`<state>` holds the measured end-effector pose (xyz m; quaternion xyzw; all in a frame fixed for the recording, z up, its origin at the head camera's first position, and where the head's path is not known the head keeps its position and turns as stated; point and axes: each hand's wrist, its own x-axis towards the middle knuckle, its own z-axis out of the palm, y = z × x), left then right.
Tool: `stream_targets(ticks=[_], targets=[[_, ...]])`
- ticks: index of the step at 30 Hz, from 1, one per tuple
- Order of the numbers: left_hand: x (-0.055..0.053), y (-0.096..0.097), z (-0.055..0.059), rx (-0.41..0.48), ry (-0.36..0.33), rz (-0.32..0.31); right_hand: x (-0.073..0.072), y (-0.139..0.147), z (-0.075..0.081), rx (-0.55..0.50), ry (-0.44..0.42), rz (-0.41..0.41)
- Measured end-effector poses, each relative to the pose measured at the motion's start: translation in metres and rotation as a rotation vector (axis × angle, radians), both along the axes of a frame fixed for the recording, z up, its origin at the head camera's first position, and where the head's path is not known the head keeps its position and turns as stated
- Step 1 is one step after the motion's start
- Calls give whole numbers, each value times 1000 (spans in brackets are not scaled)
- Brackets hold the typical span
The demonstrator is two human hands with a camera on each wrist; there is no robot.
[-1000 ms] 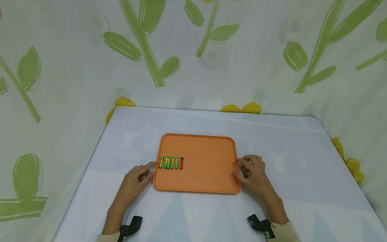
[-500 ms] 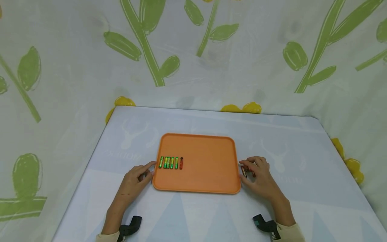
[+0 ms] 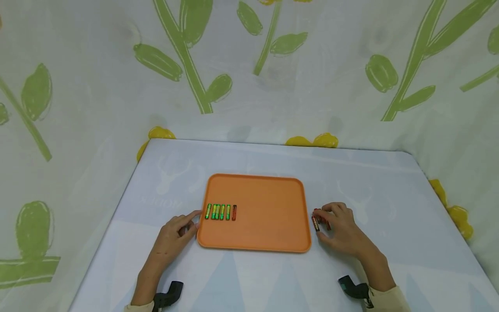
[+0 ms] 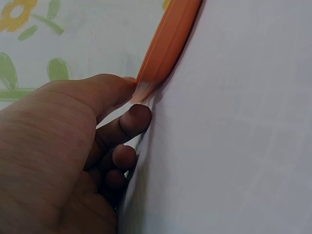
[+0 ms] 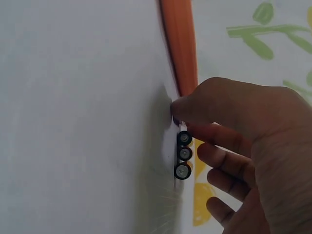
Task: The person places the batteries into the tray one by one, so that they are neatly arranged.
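Observation:
An orange tray (image 3: 269, 216) lies on the table. On its left side is a row of several green batteries (image 3: 217, 212), with one red battery (image 3: 234, 212) at the row's right end. My left hand (image 3: 173, 236) touches the tray's left edge with thumb and forefinger, the other fingers loosely bent below. Just off the tray's right edge, my right hand (image 3: 343, 227) arches over dark-ended red batteries (image 3: 315, 223) lying on the table. In the right wrist view, three battery ends (image 5: 184, 153) stand side by side near the thumb and fingertips; no firm grip shows. My fingers hide part of these batteries.
The pale patterned tabletop (image 3: 269, 281) extends around the tray on all sides. Behind it hangs a light curtain (image 3: 331, 91) printed with green leaves and yellow flowers. A black wrist camera mount (image 3: 354, 288) sits at my right cuff, another mount (image 3: 169, 294) at the left.
My right hand has drawn away from the tray's right edge and shifted rightward over the red batteries, uncovering more of them. My left hand stays at the tray's left edge.

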<state>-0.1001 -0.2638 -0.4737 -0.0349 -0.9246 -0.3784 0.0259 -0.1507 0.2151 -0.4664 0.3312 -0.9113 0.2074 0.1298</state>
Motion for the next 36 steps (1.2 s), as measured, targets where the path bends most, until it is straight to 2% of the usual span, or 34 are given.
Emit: stream_targets(ticks=[6, 9, 15, 20, 27, 36], targets=[[-1, 0, -1, -13, -7, 13, -4, 4, -3, 30, -28, -31], [3, -1, 0, -6, -27, 20, -2, 1, -4, 10, -19, -51], [7, -1, 4, 19, -26, 17, 8, -8, -5, -147, -12, -59], [4, -1, 7, 32, 1, 6, 7, -25, -7, -230, -48, -43], [3, -3, 4, 39, 22, -2, 0, -51, -13, -223, -48, -8], [2, -3, 3, 39, 17, -8, -4, -83, -14, -229, -30, 57]])
